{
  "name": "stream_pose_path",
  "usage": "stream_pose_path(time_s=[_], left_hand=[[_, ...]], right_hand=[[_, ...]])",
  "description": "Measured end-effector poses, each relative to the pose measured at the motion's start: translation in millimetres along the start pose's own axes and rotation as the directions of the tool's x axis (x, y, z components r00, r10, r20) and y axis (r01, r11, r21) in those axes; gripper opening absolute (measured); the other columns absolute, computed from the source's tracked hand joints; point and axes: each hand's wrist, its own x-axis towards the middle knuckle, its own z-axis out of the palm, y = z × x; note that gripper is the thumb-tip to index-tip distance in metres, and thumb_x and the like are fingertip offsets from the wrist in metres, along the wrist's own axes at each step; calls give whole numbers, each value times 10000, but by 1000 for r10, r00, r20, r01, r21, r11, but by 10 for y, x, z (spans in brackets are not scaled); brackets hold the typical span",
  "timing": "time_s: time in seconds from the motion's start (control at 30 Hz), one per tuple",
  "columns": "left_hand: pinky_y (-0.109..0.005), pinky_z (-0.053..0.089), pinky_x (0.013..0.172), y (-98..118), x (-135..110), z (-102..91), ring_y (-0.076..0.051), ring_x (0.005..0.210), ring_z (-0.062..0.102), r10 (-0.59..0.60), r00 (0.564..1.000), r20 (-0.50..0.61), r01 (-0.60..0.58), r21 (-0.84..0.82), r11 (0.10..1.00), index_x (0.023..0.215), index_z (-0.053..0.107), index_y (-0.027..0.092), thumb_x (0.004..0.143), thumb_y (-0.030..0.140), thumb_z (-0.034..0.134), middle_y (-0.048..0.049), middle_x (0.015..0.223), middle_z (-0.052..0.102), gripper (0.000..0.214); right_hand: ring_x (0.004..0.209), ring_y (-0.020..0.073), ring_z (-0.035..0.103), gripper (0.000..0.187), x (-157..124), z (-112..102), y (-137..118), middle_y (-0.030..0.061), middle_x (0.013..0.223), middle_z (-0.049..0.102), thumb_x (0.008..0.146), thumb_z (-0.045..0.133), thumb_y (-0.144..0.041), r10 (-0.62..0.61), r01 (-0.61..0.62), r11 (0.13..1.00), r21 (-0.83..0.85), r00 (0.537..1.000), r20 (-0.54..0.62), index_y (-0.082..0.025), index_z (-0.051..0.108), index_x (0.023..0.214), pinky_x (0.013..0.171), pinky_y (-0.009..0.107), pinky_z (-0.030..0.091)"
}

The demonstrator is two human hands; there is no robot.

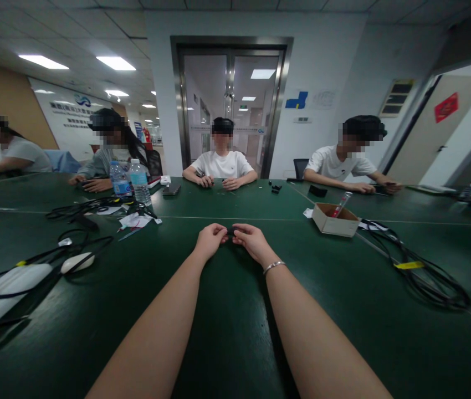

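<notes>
Both my arms reach forward over the green table (pixel 227 310). Between my fingertips is a small black piece (pixel 230 231), too small and too covered to tell its kind. My left hand (pixel 211 241) pinches its left end with thumb and fingers. From the other side my right hand (pixel 252 241) grips its right end, and a silver bangle (pixel 274 267) circles that wrist. The piece is held just above the tabletop, and my fingers hide most of it.
Left of my arms lie black cables (pixel 81 208), a white mouse (pixel 78 262), paper scraps (pixel 136 220) and two water bottles (pixel 139 183). To the right are an open cardboard box (pixel 335 224) and a coiled cable (pixel 430 282). Several people sit around the table's far side.
</notes>
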Motion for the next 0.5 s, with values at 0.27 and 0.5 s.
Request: stream_pose_path(time_s=[0.27, 0.5], left_hand=[[-220, 526, 586, 8, 17, 2, -138, 636, 650, -60, 998, -2, 60, -20, 998, 809, 616, 114, 834, 241, 584, -60, 699, 664, 134], [-185, 466, 485, 64, 5, -8, -126, 545, 622, -104, 994, 23, 104, -13, 994, 774, 599, 107, 826, 391, 595, -64, 630, 650, 288]], right_hand=[[567, 93, 624, 211, -14, 7, -25, 36, 772, 649, 753, 649, 2, 15, -15, 1000, 11, 1000, 16, -105, 645, 934, 579, 186, 558], [573, 92, 617, 185, -34, 1, -50, 39, 799, 654, 751, 664, -28, 11, -12, 1000, 29, 999, 42, -112, 654, 916, 593, 199, 567]])
